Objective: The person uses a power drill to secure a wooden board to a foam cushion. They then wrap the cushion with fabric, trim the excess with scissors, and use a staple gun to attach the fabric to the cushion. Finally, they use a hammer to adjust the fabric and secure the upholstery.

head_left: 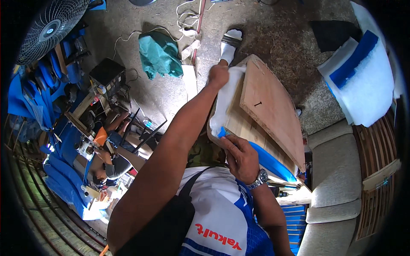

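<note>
A wooden frame (241, 123) stands close in front of me, tilted, with white padding (220, 102) along its left edge. My left hand (218, 77) is closed at the far end of that edge, on the padding, its fingertips hidden. At the near corner my right hand (242, 157), with a metal watch on the wrist, pinches a bit of blue fabric (221, 132) between thumb and fingers. More blue fabric runs along the frame's near edge. A chipboard panel (271, 111) lies over the frame, with a dark screw (258, 103) on its face.
A grey sofa (335, 175) stands at the right, below a stack of white padding sheets (367, 85). To the left are a cluttered bench, blue foam pieces (36, 98) and a fan (51, 30). On the floor ahead lie a green cloth (159, 55) and cords (128, 37).
</note>
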Demonstrator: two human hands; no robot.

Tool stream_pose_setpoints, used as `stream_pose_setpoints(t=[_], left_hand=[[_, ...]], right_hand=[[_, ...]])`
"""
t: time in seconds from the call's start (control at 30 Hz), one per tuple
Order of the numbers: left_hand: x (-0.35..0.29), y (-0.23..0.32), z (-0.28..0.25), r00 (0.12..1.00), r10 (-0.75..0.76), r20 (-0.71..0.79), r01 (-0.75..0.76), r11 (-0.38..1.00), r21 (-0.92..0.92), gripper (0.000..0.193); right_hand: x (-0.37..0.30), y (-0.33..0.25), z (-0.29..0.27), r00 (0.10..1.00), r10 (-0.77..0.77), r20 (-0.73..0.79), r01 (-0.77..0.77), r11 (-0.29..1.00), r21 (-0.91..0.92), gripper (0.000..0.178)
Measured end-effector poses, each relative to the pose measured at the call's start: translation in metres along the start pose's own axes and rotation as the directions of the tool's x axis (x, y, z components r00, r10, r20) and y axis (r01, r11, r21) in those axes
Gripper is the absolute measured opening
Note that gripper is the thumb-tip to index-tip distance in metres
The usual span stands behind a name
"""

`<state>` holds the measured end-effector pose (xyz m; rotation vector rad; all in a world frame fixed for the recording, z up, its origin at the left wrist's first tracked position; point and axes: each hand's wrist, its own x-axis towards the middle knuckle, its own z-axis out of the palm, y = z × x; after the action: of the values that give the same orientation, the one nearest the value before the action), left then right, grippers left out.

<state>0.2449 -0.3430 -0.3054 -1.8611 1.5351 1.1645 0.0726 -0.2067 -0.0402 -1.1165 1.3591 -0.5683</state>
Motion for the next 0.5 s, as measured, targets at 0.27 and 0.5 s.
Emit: stream_pose_setpoints(t=[0.27, 0.5], left_hand=[[0.004, 0.025, -0.042, 0.893, 0.333, 0.302, -0.125, 0.829, -0.546, 0.059], [0.018, 0.090, -0.014, 0.937, 0.077, 0.340, -0.105, 0.993, 0.063, 0.077]], right_hand=[[0.002, 0.004, -0.007, 0.998, 0.000, 0.058, -0.002, 1.000, 0.022, 0.059], [0.002, 0.002, -0.006, 0.999, 0.009, 0.038, -0.010, 1.000, 0.028, 0.060]])
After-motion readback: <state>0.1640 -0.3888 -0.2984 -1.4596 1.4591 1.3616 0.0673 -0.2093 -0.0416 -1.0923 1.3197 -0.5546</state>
